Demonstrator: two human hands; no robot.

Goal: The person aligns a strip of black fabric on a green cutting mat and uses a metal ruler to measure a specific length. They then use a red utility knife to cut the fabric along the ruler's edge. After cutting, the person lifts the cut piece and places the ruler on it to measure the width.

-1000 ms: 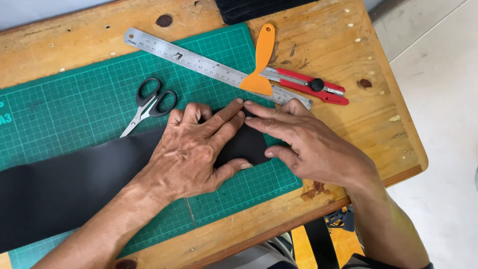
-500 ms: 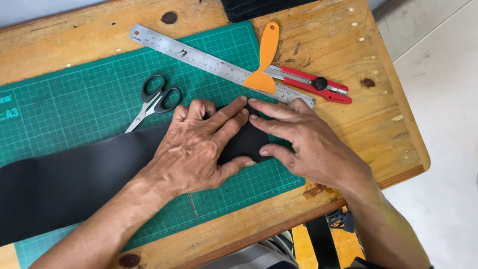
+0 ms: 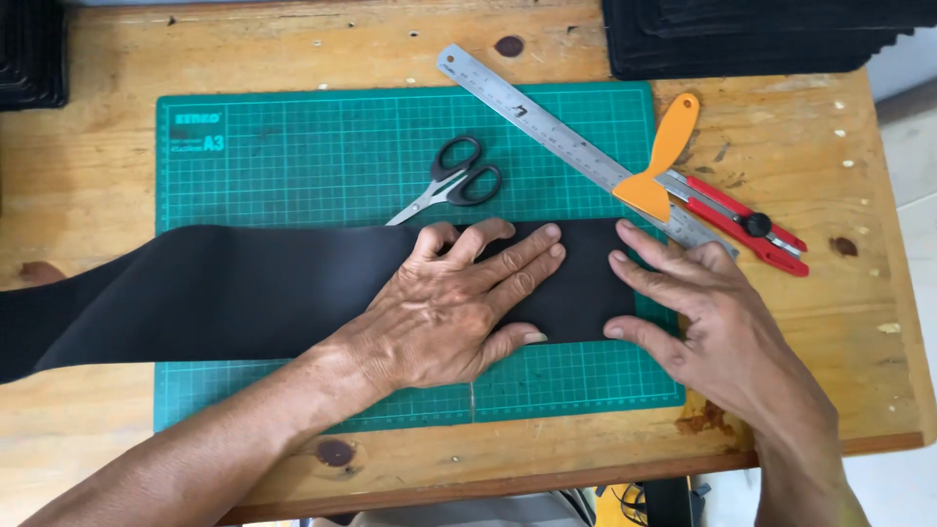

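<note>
A long black fabric strip (image 3: 244, 288) lies across a green cutting mat (image 3: 312, 156) on a wooden workbench. My left hand (image 3: 459, 307) rests flat on the strip near its right end, fingers spread. My right hand (image 3: 708, 322) sits at the strip's right edge, fingertips touching the cloth's end. Neither hand holds anything.
Black-handled scissors (image 3: 454, 182) lie on the mat above my left hand. A steel ruler (image 3: 566, 141) runs diagonally, with an orange scraper (image 3: 659, 166) and a red utility knife (image 3: 747, 224) beside it. Stacks of black material sit at the back right (image 3: 761, 34) and back left (image 3: 29, 54).
My hands have drawn apart: the right hand slid to the strip's right end, the left stays pressed flat. The view has shifted so that more of the bench's left side shows.
</note>
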